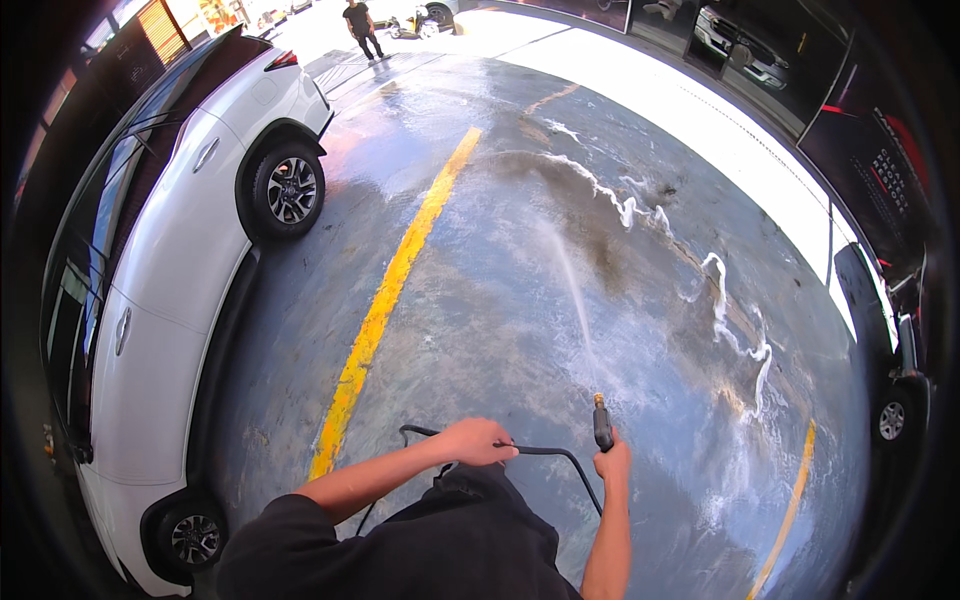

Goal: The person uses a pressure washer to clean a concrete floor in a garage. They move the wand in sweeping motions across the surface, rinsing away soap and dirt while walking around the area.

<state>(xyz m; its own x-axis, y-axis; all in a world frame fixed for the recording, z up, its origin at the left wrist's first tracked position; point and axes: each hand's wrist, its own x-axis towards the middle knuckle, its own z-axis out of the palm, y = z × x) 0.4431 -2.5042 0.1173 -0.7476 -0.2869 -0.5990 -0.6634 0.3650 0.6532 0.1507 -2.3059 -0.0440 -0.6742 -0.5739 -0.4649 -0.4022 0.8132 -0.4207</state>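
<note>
Wet, blue-grey painted floor (480, 350), scuffed and blotched with brown, spreads beneath two yellow stripes, the left one (395, 285) chipped along its edges, the right one (788, 505) thinner-looking near the rim. On the dark banner (885, 165) at the upper right, white block lettering runs beside a red patch.

The right hand (613, 458) grips one black pressure-washer spray gun (603, 428), held out over the floor ahead of the person's body; its brass-coloured nozzle (599, 400) sends out a single narrow, misty water jet (570, 280). The left hand (478, 442) is closed round the smooth black rubbery hose (550, 451), which bends down toward the right forearm.

White foam (720, 300) lies in ragged, ropy strands beyond the jet. One glossy white car (170, 250) stands on the left, showing two wheels with multi-spoke rims. One person (360, 28) in dark clothes stands far off.
</note>
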